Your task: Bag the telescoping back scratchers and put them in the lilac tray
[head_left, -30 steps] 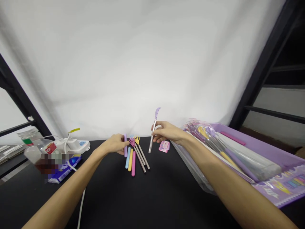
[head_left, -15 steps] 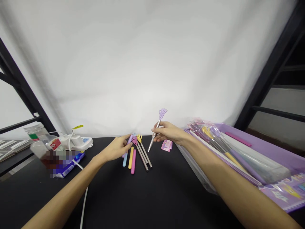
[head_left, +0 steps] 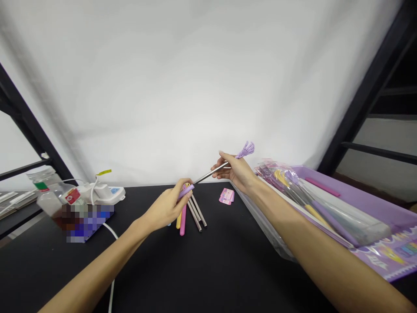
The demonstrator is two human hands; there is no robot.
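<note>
My left hand (head_left: 169, 204) is closed on a purple handle sleeve (head_left: 186, 191), its open end facing right. In my right hand (head_left: 236, 171) is a back scratcher with a steel rod (head_left: 211, 173) and a purple claw head (head_left: 246, 150). The rod slants down to the left, and its tip is at the sleeve's end; whether it is inside I cannot tell. Below my left hand lie a pink handle (head_left: 183, 221) and a yellow handle (head_left: 179, 221), with a bit of a blue one showing. Beside them several steel scratcher rods (head_left: 197, 211) lie on the black table, their heads partly hidden.
Small pink cards (head_left: 226, 196) lie right of the rods. At right, a purple box (head_left: 361, 204) holds bagged back scratchers (head_left: 293, 187). At left are a clear plastic jar (head_left: 48, 187), a white power strip (head_left: 107, 193) and a white cable (head_left: 112, 287) across the table.
My left hand has picked the purple handle up off the table and moved right. My right hand has tilted the scratcher toward level, bringing the rod's tip to the handle.
</note>
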